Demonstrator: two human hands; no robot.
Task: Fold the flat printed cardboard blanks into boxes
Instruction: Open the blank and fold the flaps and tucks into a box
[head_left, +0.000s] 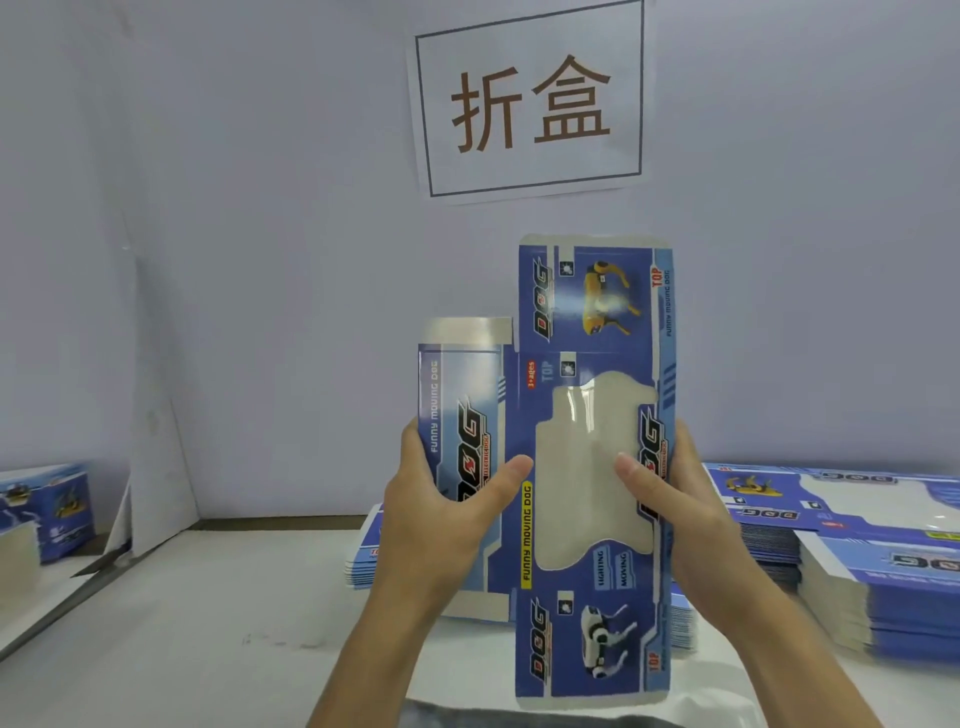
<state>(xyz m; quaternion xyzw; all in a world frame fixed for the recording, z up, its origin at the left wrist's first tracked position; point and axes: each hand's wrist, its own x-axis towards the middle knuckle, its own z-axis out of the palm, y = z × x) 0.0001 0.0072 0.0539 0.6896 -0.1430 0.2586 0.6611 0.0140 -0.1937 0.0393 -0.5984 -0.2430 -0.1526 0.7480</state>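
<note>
Blank: we hold one flat blue printed blank (587, 457) upright in the air above the table (218, 623), its print facing us. It shows "DOG" lettering, a yellow dog on the top flap, a white dog on the bottom flap and a clear window in the middle panel.
Left hand: our left hand (441, 514) grips the blank's left side panel, fingers curled behind the edge, thumb (506, 470) pressed flat on the front beside the window.
Right hand: our right hand (675, 499) grips the blank's right edge, fingers wrapped behind it, thumb (636, 475) lying on the window film.
Stacks: flat blanks lie in a stack (852, 525) along the table's right edge, with a nearer, lower stack (883, 597) in front of it; a further pile (363, 561) sits behind the held blank, mid-table.
Boxes: we see blue folded boxes (47, 509) at the table's far left edge.
Sign: a white sheet (530, 104) with two brown characters hangs on the wall (234, 208) above.
</note>
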